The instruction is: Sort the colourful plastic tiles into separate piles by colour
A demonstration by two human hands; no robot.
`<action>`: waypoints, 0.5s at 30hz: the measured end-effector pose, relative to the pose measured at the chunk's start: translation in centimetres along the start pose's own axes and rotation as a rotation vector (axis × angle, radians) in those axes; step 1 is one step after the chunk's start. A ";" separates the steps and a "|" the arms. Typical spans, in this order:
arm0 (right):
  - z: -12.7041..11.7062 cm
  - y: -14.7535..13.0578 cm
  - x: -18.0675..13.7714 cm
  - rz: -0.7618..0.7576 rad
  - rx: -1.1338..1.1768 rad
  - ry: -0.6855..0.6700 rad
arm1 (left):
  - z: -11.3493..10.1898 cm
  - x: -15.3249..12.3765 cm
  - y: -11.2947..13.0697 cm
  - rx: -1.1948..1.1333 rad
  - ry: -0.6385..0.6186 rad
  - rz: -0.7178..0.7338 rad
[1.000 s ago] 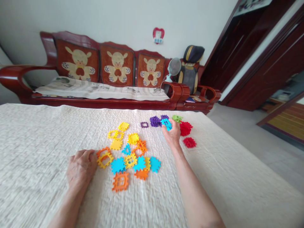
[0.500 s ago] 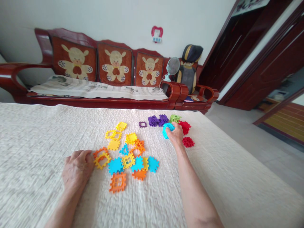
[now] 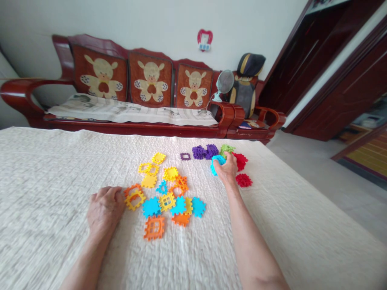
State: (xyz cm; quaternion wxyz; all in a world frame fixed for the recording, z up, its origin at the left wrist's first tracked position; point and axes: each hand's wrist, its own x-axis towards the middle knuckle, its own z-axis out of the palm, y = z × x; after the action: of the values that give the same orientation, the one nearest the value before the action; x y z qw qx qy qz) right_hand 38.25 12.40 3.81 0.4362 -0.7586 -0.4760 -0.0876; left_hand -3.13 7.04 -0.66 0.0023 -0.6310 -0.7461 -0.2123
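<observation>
My right hand (image 3: 227, 166) grips a stack of light-blue notched plastic building tiles (image 3: 217, 164) between thumb and fingers, beside green tiles (image 3: 226, 149) and red tiles (image 3: 243, 180). On the left, my left hand (image 3: 106, 206) rests on the cloth with fingers curled, next to an orange tile frame (image 3: 132, 188) and a yellow tile frame (image 3: 134, 200); I see nothing held in it. Between the hands lie loose blue tiles (image 3: 152, 207), a yellow window tile (image 3: 167, 201), an orange window tile (image 3: 154, 228) and plain yellow tiles (image 3: 149, 180).
Purple tiles (image 3: 199, 152) are heaped toward the far edge, with a purple frame (image 3: 185, 156) to their left. A pale quilted cloth (image 3: 193, 257) covers the table. Behind it stand a wooden sofa (image 3: 136, 128) and a small fan (image 3: 225, 82).
The camera view has shifted slightly, so the whole scene sits a little further right. Both hands stay in nearly the same places, and the right keeps hold of the blue tiles.
</observation>
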 end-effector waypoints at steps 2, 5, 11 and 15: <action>-0.1 -1.2 -0.4 -0.135 0.089 0.112 | -0.1 0.0 0.2 -0.012 -0.009 -0.006; 0.4 -3.6 -2.0 -0.302 0.258 0.096 | -0.3 0.1 0.4 -0.010 -0.016 -0.023; 3.1 -8.2 -7.7 -0.541 0.522 -0.582 | -0.5 -0.1 0.6 -0.016 0.003 -0.019; 4.3 -9.2 -9.7 -0.709 0.497 -0.763 | -0.3 -0.1 0.6 -0.030 0.017 -0.022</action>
State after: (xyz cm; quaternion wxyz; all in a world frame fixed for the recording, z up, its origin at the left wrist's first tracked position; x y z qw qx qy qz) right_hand 24.56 10.85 1.23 0.3429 -0.4052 -0.8312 0.1656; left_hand -2.64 6.90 -0.18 -0.0034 -0.6209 -0.7498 -0.2287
